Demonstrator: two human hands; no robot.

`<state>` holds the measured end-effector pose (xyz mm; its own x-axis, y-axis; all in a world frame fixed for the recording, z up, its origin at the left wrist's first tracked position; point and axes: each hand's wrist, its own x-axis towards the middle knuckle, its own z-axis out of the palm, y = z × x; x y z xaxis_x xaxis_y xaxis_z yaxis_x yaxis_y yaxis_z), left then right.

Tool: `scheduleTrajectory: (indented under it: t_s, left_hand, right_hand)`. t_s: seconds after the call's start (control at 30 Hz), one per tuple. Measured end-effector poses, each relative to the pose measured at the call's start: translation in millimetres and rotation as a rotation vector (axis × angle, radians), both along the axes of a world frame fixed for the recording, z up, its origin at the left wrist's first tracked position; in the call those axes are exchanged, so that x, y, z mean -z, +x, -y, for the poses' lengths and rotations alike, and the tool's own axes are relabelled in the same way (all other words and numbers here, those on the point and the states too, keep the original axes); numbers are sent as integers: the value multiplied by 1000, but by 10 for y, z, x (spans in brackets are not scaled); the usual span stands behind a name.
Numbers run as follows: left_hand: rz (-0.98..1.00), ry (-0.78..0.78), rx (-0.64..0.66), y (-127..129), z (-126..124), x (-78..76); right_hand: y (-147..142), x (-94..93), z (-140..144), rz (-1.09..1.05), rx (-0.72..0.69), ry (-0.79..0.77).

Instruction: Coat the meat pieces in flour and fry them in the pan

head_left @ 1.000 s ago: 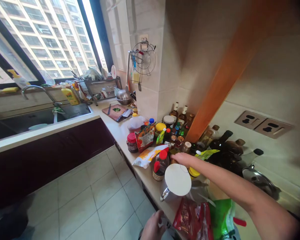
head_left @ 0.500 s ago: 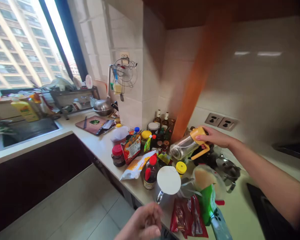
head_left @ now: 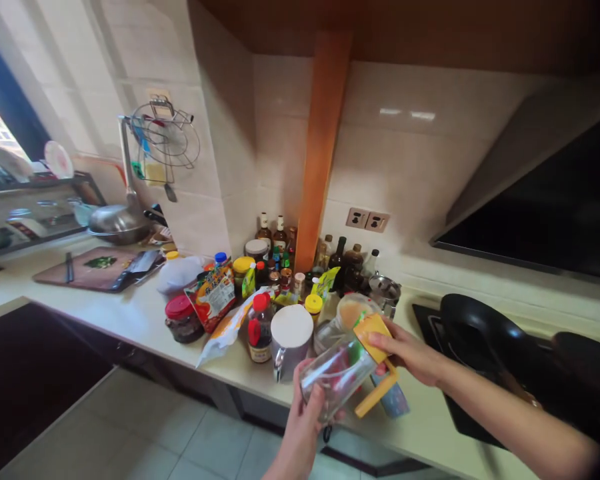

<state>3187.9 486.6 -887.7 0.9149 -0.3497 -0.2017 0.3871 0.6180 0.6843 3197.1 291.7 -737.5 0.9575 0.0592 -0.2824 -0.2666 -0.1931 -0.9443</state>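
A clear oil bottle (head_left: 337,375) with a yellow top and yellow handle lies tilted between my two hands, above the counter's front edge. My right hand (head_left: 397,348) grips its yellow top. Around the base of the bottle, my left hand (head_left: 306,408) has its fingers wrapped. Just behind the bottle stands a white-lidded mug (head_left: 291,333) with a metal handle. Left of the mug is a dark sauce bottle (head_left: 260,330) with a red cap. The packets behind the oil bottle are partly hidden by it.
Several jars, bottles and a red seasoning packet (head_left: 213,297) crowd the counter (head_left: 145,347). At the right, a black wok (head_left: 473,323) sits on the stove under a range hood. A cutting board (head_left: 87,270) with a knife and chopped greens lies at the left.
My right hand has brought the oil bottle from the back of the counter down towards me. My left hand has closed around its base. The view has turned to the right.
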Motion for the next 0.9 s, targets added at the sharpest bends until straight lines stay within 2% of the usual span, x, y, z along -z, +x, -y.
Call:
scheduleTrajectory:
  t_s: [0.13,0.23,0.4,0.57,0.67,0.73,0.8,0.9]
  left_hand:
    - [-78,80,-102,-368,169,143]
    - [-123,121,-190,-682,249,307]
    - [-154,73,-297,-1167,143,572]
    - [-291,34,-309,-1434,-125,684]
    - [-322,16,-364,-1459,-338,719]
    - [-277,-8,-443,-1434,-564,737]
    - [-181,-18,-541,-1394,-886,731]
    - [-54,13,-718,-1339,-1528,662]
  right_hand:
    - [-295,534,41,-64,183,7]
    - [-514,860,1,-14,215,-41]
    - [-801,1211,-166,78,104,-193]
    - [-860,1509,-419,93,-42,-199]
    - [-778,1597,-668,98,-115,-188]
    - [-677,1574,-916,97,-178,-150]
    - [-551,1491,-1246,89,-304,-67]
    - [-365,1355,-1893,115,-484,97]
